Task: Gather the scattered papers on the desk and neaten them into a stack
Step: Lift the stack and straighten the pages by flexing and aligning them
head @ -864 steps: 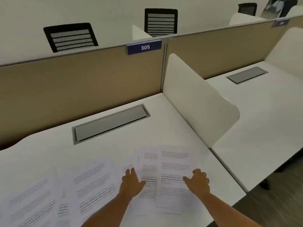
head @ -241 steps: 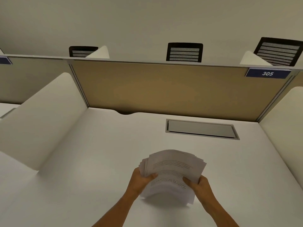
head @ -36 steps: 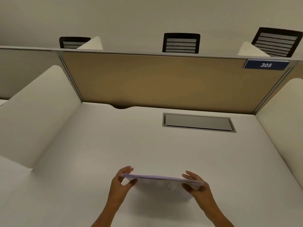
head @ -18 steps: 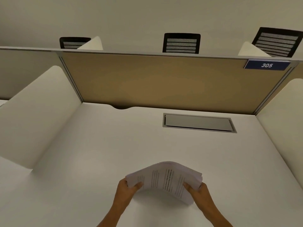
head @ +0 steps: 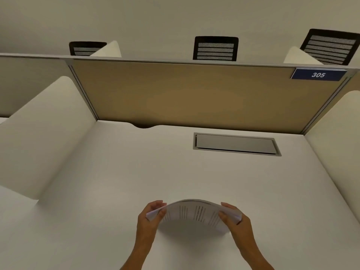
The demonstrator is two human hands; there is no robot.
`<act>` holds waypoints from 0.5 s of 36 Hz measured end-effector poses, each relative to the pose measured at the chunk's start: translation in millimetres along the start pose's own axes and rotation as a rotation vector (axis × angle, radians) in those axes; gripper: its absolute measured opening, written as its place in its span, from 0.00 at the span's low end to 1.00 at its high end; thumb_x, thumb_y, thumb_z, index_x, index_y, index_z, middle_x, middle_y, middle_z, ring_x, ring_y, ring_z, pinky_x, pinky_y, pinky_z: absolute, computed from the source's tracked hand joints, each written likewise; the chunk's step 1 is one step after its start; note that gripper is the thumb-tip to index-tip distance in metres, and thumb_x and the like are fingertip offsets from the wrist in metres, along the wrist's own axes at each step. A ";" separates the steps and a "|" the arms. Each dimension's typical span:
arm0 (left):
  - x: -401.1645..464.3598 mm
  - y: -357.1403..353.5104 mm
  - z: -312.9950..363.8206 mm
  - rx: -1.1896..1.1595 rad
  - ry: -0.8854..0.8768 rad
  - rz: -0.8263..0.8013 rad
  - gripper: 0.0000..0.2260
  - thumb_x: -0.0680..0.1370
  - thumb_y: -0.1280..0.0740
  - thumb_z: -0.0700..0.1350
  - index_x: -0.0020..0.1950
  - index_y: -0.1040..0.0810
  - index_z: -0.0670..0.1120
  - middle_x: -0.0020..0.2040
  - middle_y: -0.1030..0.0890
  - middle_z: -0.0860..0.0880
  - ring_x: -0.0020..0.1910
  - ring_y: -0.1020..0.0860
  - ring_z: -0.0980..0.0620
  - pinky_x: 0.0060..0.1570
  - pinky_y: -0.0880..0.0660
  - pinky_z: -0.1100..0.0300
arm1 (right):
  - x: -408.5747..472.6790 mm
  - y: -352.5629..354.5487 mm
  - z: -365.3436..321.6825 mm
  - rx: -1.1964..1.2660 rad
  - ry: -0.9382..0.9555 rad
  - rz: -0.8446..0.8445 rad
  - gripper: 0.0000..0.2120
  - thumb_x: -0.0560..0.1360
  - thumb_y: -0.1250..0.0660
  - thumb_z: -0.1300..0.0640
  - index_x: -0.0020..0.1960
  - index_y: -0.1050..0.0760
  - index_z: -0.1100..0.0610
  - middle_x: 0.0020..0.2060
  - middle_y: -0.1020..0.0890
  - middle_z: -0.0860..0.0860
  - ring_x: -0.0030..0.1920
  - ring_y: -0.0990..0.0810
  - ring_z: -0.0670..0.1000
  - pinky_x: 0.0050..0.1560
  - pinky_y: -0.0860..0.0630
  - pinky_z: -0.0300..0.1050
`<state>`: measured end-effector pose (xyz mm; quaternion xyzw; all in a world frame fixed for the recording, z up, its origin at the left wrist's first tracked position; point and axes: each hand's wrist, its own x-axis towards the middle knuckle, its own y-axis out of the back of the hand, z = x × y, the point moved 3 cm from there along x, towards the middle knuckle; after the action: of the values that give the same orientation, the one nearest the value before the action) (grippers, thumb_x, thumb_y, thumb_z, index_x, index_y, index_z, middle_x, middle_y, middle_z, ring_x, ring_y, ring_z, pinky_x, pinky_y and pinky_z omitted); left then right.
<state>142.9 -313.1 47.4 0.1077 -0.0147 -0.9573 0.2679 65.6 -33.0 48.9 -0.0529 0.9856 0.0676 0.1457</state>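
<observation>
Near the front edge of the worktop (head: 116, 182), both hands hold the gathered papers (head: 194, 213) as one bundle, raised just above the surface. Left hand (head: 149, 221) pinches the left short edge; right hand (head: 234, 221) pinches the right; both grips closed on the bundle. Sheets bow upward in an arch between them, printed side toward the camera. Left corner fans slightly, so edges are not yet flush. Judgement: light, limp, slick between sheets; pressing inward buckles it. Best held at opposite edges, thumbs on one face and fingers on the other, loose enough for sheets to settle when tapped. No stray sheets visible elsewhere.
</observation>
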 end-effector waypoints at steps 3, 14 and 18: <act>1.6 -3.6 0.2 -0.009 0.002 -0.001 0.09 0.71 0.30 0.48 0.51 0.19 0.50 0.48 0.16 0.55 0.52 0.20 0.49 0.43 0.21 0.61 | -0.7 -1.9 -4.4 0.046 0.024 0.022 0.12 0.75 0.29 0.58 0.58 0.20 0.54 0.55 0.17 0.50 0.57 0.19 0.51 0.40 0.20 0.34; 4.6 -8.1 6.6 -0.090 -0.025 0.066 0.20 0.67 0.36 0.64 0.44 0.17 0.50 0.45 0.16 0.47 0.47 0.21 0.47 0.42 0.27 0.57 | 1.8 -11.5 -10.8 0.140 0.056 0.154 0.06 0.76 0.31 0.56 0.44 0.17 0.58 0.38 0.15 0.48 0.48 0.19 0.59 0.42 0.24 0.45; 8.9 -7.4 6.3 -0.073 -0.010 0.074 0.19 0.67 0.35 0.62 0.42 0.16 0.48 0.42 0.16 0.46 0.46 0.20 0.44 0.42 0.28 0.55 | 3.3 -10.1 -9.0 0.140 0.037 0.179 0.08 0.72 0.29 0.53 0.45 0.17 0.58 0.43 0.15 0.53 0.47 0.19 0.59 0.41 0.25 0.47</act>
<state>130.4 -311.5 51.2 0.0926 0.0152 -0.9471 0.3069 61.3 -44.5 55.4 0.0444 0.9912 0.0106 0.1244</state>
